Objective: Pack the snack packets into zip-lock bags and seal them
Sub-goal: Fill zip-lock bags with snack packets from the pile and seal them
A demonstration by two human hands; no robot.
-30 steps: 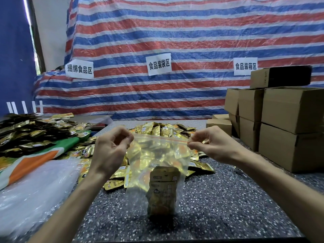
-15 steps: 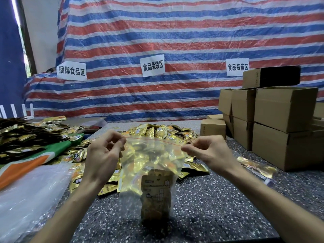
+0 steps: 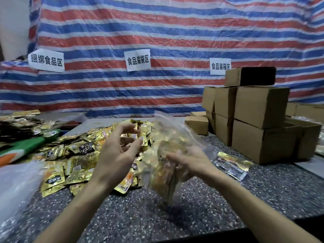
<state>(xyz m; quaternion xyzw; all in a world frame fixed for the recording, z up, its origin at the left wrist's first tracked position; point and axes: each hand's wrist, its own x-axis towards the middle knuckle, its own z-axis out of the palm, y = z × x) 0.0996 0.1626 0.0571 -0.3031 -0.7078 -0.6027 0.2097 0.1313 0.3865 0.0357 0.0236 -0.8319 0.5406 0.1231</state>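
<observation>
A clear zip-lock bag [image 3: 172, 135] with gold snack packets [image 3: 163, 178] inside hangs tilted above the speckled table [image 3: 140, 216], blurred by motion. My right hand [image 3: 191, 162] holds it from the right side, partly seen through the plastic. My left hand [image 3: 119, 153] is just left of the bag, fingers spread and holding nothing. Behind my left hand lies a loose pile of gold packets [image 3: 77, 155].
A filled bag [image 3: 231, 163] lies flat to the right of my hands. Stacked cardboard boxes [image 3: 259, 106] stand at the right. A heap of clear plastic bags [image 3: 15, 186] is at the near left, with dark packets [image 3: 17, 127] on a green cloth [image 3: 21, 148] behind.
Both hands were pinching the bag's top edge as it stood upright. Now my left hand has let go, and my right hand has tipped the bag and swung it right.
</observation>
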